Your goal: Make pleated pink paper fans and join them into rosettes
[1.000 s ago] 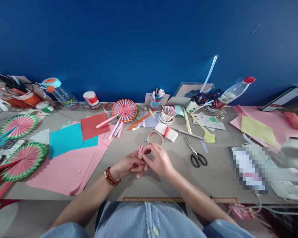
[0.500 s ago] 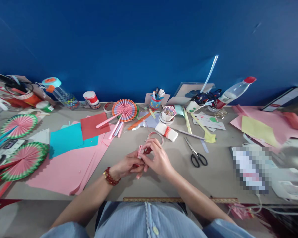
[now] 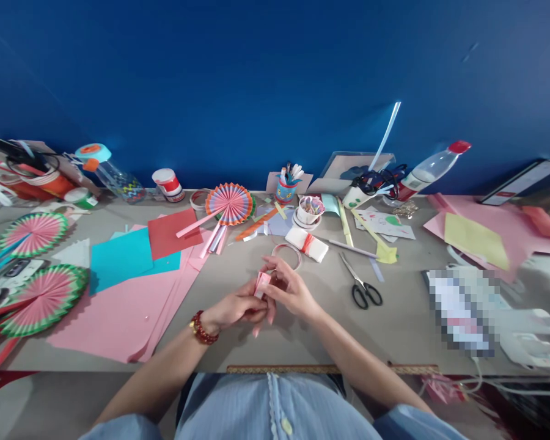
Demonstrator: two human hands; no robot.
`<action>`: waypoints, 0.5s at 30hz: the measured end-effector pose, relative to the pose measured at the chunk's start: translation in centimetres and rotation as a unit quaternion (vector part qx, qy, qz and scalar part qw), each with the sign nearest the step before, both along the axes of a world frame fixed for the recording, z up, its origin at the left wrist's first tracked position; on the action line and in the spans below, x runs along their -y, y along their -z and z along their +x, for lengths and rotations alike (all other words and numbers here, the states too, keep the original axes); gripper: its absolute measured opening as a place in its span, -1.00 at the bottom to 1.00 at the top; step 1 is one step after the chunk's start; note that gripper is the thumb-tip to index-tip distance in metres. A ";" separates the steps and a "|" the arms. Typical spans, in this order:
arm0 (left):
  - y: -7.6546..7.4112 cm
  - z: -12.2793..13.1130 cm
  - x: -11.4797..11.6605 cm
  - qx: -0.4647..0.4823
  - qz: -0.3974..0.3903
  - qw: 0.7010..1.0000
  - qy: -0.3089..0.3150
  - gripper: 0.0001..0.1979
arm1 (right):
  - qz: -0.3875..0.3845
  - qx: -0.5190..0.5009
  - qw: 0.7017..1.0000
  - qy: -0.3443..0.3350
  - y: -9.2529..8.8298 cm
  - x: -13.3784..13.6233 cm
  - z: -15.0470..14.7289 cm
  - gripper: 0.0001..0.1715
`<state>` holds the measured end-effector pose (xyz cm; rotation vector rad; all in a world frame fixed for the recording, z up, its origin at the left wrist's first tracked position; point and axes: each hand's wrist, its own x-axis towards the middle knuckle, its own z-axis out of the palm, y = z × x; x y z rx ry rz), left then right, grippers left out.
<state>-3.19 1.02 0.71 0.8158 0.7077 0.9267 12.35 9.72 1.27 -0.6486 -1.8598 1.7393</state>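
Between my hands, over the front middle of the desk, is a small folded piece of pink paper (image 3: 261, 283). My left hand (image 3: 239, 307), with a beaded bracelet on the wrist, pinches it from the left and below. Against its right side rests the thumb of my right hand (image 3: 291, 291), the fingers curled around behind it. The lower part of the paper is hidden by my fingers. Just beyond my right hand lies a roll of tape (image 3: 297, 249). Scissors (image 3: 363, 284) with black handles lie to the right, apart from my hands.
Pink sheets (image 3: 114, 324), blue paper (image 3: 119, 256) and a red sheet (image 3: 172, 235) lie left. Finished paper fans (image 3: 230, 205) rest at the back and far left. A white bundle with red thread (image 3: 318, 249), a pen cup (image 3: 285, 190) and a bottle (image 3: 433, 168) stand farther back.
The pink paper has turned so that a broader, paler face shows. My right hand's fingers have shifted slightly around it, while my left hand keeps its grip.
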 end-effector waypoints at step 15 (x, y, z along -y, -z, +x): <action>0.8 -0.3 -0.2 -0.208 0.091 0.963 -0.146 -0.68 | 0.157 -0.028 0.987 0.003 -2.0 -1.8 2.2 -0.40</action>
